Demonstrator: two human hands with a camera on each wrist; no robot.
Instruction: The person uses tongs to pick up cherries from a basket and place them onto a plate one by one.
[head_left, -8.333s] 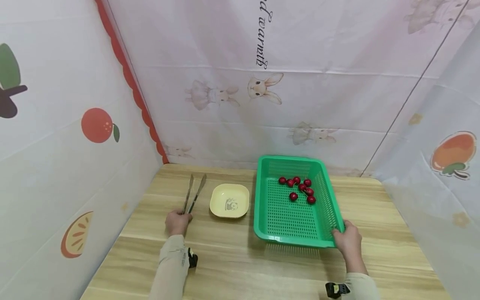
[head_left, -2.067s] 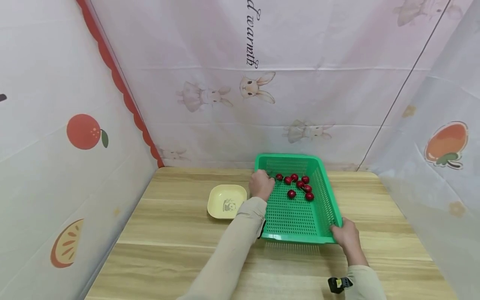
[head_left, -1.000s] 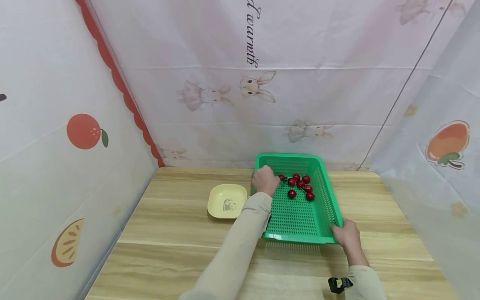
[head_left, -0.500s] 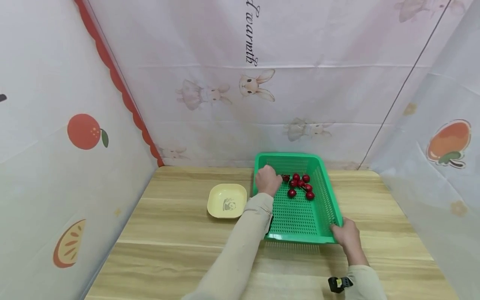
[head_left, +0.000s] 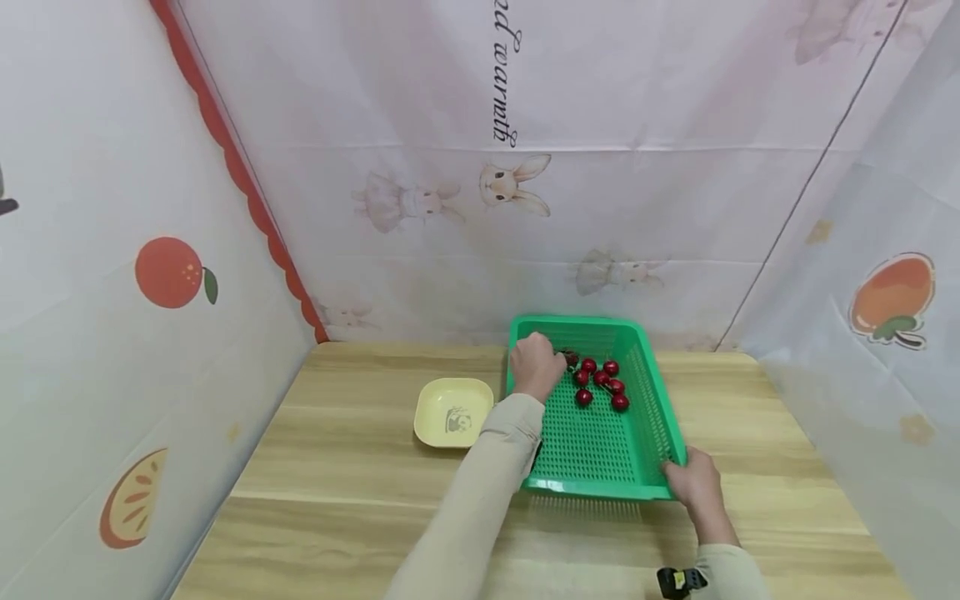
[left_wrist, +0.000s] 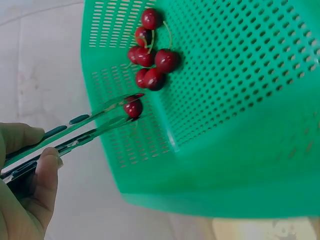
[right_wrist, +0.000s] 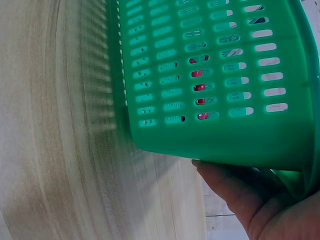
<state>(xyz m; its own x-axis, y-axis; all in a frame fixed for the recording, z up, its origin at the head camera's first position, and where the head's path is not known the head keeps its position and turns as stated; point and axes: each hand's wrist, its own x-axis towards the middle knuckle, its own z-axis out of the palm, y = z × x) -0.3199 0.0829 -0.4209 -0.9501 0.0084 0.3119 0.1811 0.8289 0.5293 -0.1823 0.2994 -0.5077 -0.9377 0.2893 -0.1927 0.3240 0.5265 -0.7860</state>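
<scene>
My left hand (head_left: 536, 367) is over the back left part of the green basket (head_left: 600, 491), holding tongs (left_wrist: 80, 119) between thumb and fingers. In the left wrist view the tongs' tips lie on either side of one cherry (left_wrist: 133, 107) by the basket wall. Several other red cherries (left_wrist: 167, 60), some with green stems, lie grouped close by on the basket floor. My right hand (head_left: 699, 483) grips the basket's front right corner. In the right wrist view its thumb (right_wrist: 227, 190) lies along the basket's outside, and cherries show red through the slots.
A pale yellow square bowl (head_left: 438, 408) with a panda print stands left of the basket, beside my left forearm. The wooden table (head_left: 337, 475) meets a printed cloth wall (head_left: 450, 292) right behind the basket, with more cloth at both sides.
My left hand has carried the tongs from the table left of the bowl into the basket. Lately it shifted slightly right, and the nearest cherry moved right. My right hand keeps its grip.
</scene>
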